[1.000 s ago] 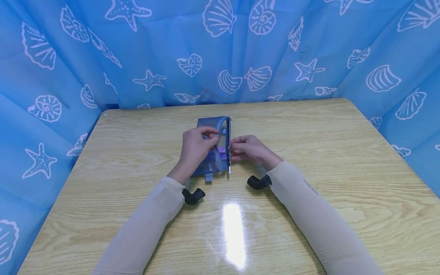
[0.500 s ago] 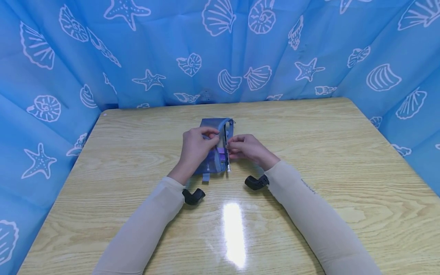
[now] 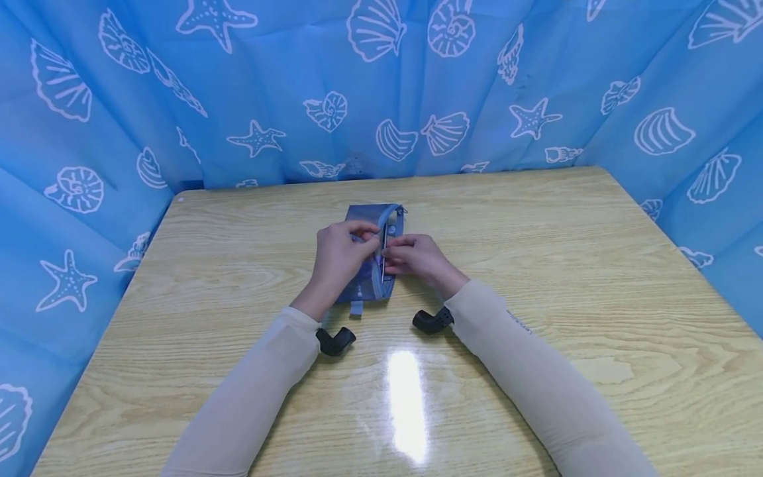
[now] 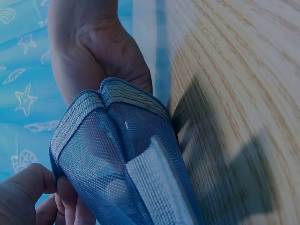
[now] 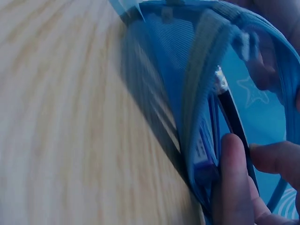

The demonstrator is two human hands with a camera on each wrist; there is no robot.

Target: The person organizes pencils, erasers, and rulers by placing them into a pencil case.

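A blue mesh zip pencil pouch (image 3: 361,288) lies towards the back of the table, its unzipped mouth facing right. My left hand (image 3: 341,255) pinches the upper edge of that mouth and holds it apart; in the left wrist view, the left fingers (image 4: 28,185) grip the rim. Between thumb and fingertips, my right hand (image 3: 417,257) holds a black pencil (image 5: 233,115) with a silver ferrule. The pencil lies lengthwise within the pouch's mouth, and the right fingertips reach in with it. Beside it inside sits a small purple block (image 5: 205,168) with a printed label.
The wood-grain table (image 3: 512,225) spreads around the pouch, with a bright light reflection in front. A blue shell-print curtain (image 3: 357,79) hangs along the back and sides. A black curved camera mount sticks out from each sleeve cuff.
My right hand has moved left, bringing the pencil from outside the pouch's mouth into it. The pouch shifted slightly right. My left hand has kept its pinch on the edge.
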